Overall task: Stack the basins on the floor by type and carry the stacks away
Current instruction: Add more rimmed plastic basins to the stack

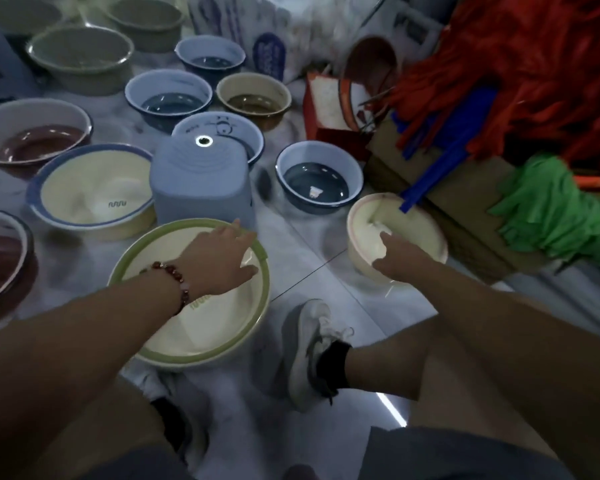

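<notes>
Cream plastic, smooth and glossy, is what both sets of fingers are meeting. I am seeing the left hand [222,261] reaching across the green-rimmed basin [194,292], its fingers hooking over the far rim while the thumb is pointing inward over the bowl; a beaded bracelet [174,278] is circling that wrist. The right hand [395,254] is dipping into the small cream basin [395,233], and its fingers are curling over the near wall, though their tips are blurring into the pale interior, so I cannot tell how firmly they are closing. Both basins are sitting on the pale tiled floor [326,271], just ahead of a white sneaker [309,348].

Beyond them, an upturned pale blue bucket [201,178] is standing between a blue-rimmed cream basin [90,192] and a round dark blue basin [319,174]. More blue, tan and maroon basins are spreading out behind, softening into blur. To the right, green fringe [551,213] and red fringe [534,81] are draping over cardboard [465,202], and the frame edge is cutting them off.
</notes>
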